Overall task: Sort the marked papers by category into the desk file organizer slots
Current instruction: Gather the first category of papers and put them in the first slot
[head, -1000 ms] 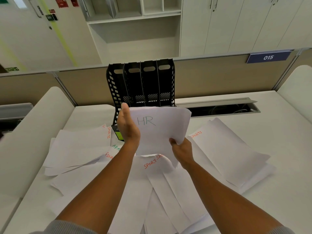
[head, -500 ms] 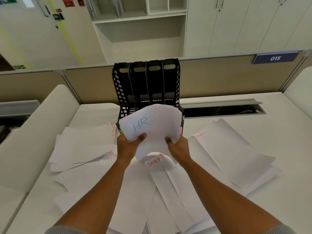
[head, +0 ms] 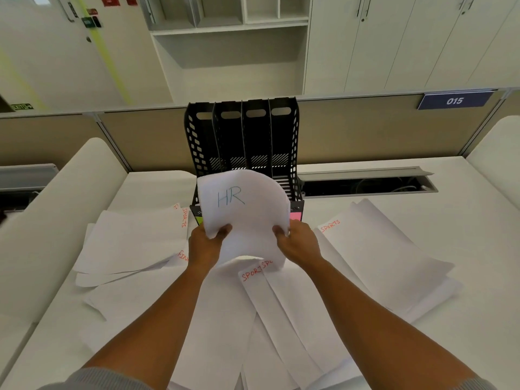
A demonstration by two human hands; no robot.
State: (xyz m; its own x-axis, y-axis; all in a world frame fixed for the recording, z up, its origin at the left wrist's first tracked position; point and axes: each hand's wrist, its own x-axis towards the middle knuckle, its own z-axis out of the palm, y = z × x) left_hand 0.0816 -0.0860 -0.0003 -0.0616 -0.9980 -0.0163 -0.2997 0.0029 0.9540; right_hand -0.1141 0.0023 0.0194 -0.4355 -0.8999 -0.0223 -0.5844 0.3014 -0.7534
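A bent stack of papers marked HR (head: 242, 209) is held up in the middle of the frame, in front of the black file organizer (head: 242, 142). It is pinched on one side by the left hand (head: 205, 243) and on the other by the right hand (head: 298, 242). More papers (head: 380, 257) are spread on the white desk (head: 464, 319) below.

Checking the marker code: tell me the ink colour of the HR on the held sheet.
Blue-teal ink on the HR sheet, clearest in the head view.

Both forearms reach forward from the near edge, converging. The left hand (head: 204, 243) and right hand (head: 298, 243) each pinch the HR sheet (head: 242, 212) at its lower corners, thumbs on top.
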